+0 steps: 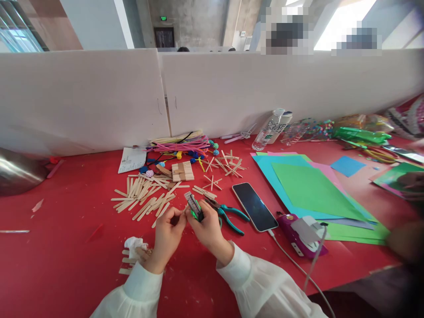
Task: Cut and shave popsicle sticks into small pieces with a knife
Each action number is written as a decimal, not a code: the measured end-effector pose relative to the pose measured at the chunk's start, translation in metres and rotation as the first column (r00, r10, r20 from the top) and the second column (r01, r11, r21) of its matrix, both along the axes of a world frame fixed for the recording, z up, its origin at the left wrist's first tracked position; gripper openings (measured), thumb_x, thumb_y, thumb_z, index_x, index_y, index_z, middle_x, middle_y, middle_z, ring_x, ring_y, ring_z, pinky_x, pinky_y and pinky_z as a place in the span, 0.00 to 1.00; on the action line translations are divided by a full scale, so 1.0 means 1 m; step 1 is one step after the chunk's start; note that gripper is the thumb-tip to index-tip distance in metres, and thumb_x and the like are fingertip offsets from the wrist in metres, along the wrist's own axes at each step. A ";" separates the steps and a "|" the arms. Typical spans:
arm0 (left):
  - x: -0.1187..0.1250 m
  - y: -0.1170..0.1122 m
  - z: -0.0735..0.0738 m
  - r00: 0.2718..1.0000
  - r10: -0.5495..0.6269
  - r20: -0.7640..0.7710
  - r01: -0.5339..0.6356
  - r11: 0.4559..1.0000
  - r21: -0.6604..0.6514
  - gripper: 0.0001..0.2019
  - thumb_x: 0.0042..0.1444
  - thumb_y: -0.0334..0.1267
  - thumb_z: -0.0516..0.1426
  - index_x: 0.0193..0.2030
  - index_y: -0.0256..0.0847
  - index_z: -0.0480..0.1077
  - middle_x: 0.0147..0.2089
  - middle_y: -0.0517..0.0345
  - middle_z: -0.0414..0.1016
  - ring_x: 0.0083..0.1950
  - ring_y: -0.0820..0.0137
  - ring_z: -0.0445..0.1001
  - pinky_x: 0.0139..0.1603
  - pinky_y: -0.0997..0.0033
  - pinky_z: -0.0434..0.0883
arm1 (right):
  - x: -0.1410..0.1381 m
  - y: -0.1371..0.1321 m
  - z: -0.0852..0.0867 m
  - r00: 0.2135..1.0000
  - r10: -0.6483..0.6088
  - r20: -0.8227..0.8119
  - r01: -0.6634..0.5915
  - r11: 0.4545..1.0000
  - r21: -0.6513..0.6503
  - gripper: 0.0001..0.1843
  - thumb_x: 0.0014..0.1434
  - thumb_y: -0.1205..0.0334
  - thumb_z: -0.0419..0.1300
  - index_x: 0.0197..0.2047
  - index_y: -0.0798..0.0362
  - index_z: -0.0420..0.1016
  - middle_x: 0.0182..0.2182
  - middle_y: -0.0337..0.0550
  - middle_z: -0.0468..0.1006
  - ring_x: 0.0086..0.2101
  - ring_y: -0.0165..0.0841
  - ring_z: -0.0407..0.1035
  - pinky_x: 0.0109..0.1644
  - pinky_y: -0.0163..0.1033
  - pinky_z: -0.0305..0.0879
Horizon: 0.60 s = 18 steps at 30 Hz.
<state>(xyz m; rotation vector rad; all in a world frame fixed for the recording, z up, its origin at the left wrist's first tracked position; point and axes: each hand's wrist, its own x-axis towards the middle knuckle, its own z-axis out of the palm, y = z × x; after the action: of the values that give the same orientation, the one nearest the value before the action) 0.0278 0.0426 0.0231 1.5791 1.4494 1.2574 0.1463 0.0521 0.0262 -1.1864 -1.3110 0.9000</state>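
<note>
Both my hands meet over the red table (pixel 66 229). My right hand (pixel 208 229) is closed around a small grey and green tool (pixel 194 206), a cutter or lighter by its look, tip pointing up and left. My left hand (pixel 168 234) is pinched shut right beside it, on something too small to make out. Just behind my hands lies a loose heap of wooden craft sticks (pixel 144 196). Teal-handled pliers (pixel 228 214) lie to the right of my right hand.
A black phone (pixel 254 206) on a cable lies beside a purple power bank (pixel 300 234). Coloured paper sheets (pixel 311 187) spread at right. Pipe cleaners (pixel 180 143), a stick block (pixel 182 171), crumpled tissue (pixel 134 245), a water bottle (pixel 268 130) and a white partition (pixel 232 88) stand around. Another person's hand (pixel 409 181) shows far right.
</note>
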 end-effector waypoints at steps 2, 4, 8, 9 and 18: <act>-0.002 -0.003 0.001 1.000 0.017 0.022 -0.016 1.000 -0.023 0.12 0.50 0.42 0.55 0.20 0.40 0.61 0.17 0.67 0.58 0.20 0.76 0.57 0.21 0.77 0.58 | 0.007 0.006 0.000 0.998 -0.054 -0.029 0.054 0.999 -0.006 0.07 0.46 0.62 0.58 0.20 0.51 0.64 0.20 0.34 0.64 0.23 0.28 0.58 0.29 0.35 0.57; -0.003 -0.006 0.001 0.997 0.042 0.068 -0.038 0.998 -0.056 0.12 0.50 0.42 0.55 0.21 0.41 0.61 0.16 0.68 0.57 0.19 0.77 0.56 0.21 0.78 0.57 | 0.019 0.014 0.000 0.988 -0.142 -0.067 0.140 0.990 -0.029 0.09 0.49 0.58 0.56 0.22 0.51 0.62 0.17 0.32 0.61 0.20 0.27 0.55 0.25 0.34 0.55; -0.006 -0.007 0.004 0.971 0.011 0.238 0.027 0.988 -0.154 0.14 0.51 0.46 0.55 0.22 0.40 0.62 0.16 0.67 0.59 0.18 0.77 0.58 0.20 0.78 0.58 | 0.038 0.022 0.002 0.986 -0.125 -0.113 0.117 0.990 -0.079 0.12 0.52 0.53 0.56 0.24 0.52 0.62 0.14 0.29 0.59 0.17 0.25 0.53 0.21 0.32 0.52; -0.006 -0.007 0.005 0.958 -0.011 0.288 0.064 0.982 -0.175 0.15 0.51 0.47 0.55 0.22 0.39 0.62 0.16 0.67 0.60 0.18 0.78 0.59 0.20 0.78 0.58 | 0.039 0.021 0.002 0.990 -0.079 -0.119 0.069 0.994 -0.087 0.14 0.51 0.52 0.58 0.22 0.52 0.62 0.13 0.29 0.58 0.16 0.24 0.52 0.20 0.32 0.52; -0.004 -0.003 0.006 0.880 -0.025 0.474 0.172 0.947 -0.270 0.16 0.49 0.48 0.58 0.23 0.38 0.61 0.18 0.67 0.63 0.17 0.80 0.58 0.18 0.81 0.55 | 0.020 0.009 0.006 0.975 0.148 -0.163 -0.178 0.966 -0.187 0.20 0.48 0.48 0.60 0.37 0.56 0.71 0.15 0.30 0.61 0.15 0.24 0.54 0.19 0.32 0.54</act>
<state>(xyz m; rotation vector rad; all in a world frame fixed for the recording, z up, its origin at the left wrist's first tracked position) 0.0234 0.0395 0.0288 1.0383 1.1661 1.1817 0.1663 0.0612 0.0321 -1.1521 -1.2313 1.2415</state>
